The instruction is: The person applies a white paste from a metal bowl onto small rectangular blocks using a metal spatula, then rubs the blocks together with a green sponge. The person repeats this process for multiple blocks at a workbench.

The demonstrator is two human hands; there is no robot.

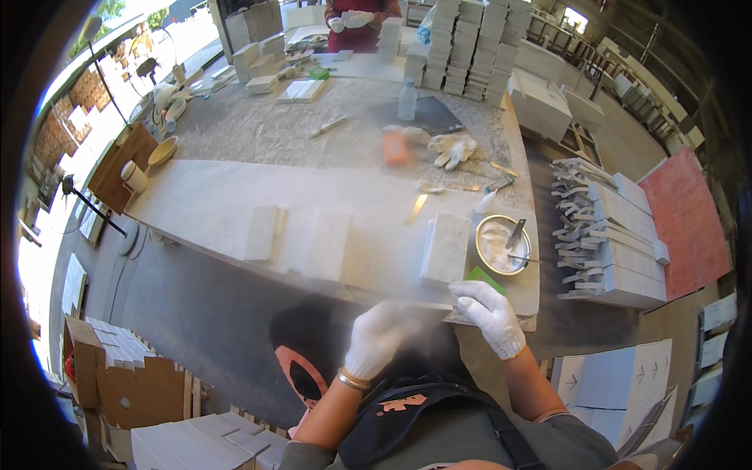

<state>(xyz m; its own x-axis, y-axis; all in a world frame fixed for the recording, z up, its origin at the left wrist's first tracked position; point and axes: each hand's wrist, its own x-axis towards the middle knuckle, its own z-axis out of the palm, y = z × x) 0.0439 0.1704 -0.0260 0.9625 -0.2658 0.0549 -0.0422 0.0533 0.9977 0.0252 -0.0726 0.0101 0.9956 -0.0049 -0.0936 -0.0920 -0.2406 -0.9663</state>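
My left hand [377, 338], in a white glove, grips a thin pale stone tile [427, 314] in front of me at the table's near edge; haze blurs its outline. My right hand [492, 317], gloved too, has bent fingers at the tile's right end. Just beyond those fingers lies a flat green piece [487, 280], partly covered by them. A round bowl [528, 235] of white paste with a dark-handled tool [516, 233] stands farther on. Left of the bowl sits a short stack of pale tiles [448, 249].
More tile stacks [329, 244] [263, 233] line the near table. Beyond lie spare gloves [453, 150], an orange block [395, 149] and a clear bottle [406, 100]. Tall tile piles [475, 47] rise at the back, where another person's gloved hands [350, 20] show. Strapped slabs [619, 231] stand right.
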